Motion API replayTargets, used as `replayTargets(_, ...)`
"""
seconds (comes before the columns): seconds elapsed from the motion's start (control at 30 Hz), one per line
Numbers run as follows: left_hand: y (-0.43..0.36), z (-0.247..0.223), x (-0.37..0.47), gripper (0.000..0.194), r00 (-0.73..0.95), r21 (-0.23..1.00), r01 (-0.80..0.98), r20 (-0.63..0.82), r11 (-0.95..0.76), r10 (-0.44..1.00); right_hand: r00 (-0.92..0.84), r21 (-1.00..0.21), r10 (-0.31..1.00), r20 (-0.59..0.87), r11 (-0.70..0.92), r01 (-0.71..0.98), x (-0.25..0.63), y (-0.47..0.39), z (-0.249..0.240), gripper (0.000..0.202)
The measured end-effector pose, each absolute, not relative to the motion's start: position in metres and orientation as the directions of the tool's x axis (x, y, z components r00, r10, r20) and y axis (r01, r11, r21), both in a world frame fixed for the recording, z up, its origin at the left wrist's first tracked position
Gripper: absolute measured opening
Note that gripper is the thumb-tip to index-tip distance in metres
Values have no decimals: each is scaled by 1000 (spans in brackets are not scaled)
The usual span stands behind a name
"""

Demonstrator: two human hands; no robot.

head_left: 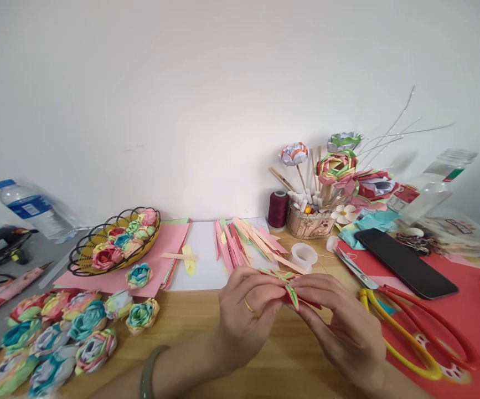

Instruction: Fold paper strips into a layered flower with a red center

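Both hands meet over the wooden table, around a small bundle of folded red, green and yellow paper (292, 293). My left hand (250, 310), with a gold ring and a green bangle, pinches the bundle's left side. On its right side, the fingers and thumb of my right hand (339, 318) close on the same paper. Part of the bundle is hidden behind the fingers. Just beyond the hands, folded paper strips (231, 244) in pink, peach and green lie on white paper. A roll of clear tape (304, 256) stands near the right fingertips.
Paper rosettes (88, 321) cover the left front, beside a yellow basket (82, 252) of more rosettes. At the right lie scissors (414, 343) and a black phone (406, 263) on red paper. Maroon thread (278, 210) and a flower holder (311, 224) stand by the wall.
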State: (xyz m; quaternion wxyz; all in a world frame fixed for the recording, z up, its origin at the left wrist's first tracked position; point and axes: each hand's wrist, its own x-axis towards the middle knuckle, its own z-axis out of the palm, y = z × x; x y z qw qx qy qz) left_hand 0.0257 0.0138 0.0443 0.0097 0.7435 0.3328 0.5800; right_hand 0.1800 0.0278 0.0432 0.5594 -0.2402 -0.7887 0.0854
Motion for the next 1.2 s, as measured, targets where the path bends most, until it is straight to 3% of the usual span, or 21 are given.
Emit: replayTargets(1.2,18,43,25,18,133,351,475,878,-807,460,-308,-390,468,828,876,283,185,29,41,30)
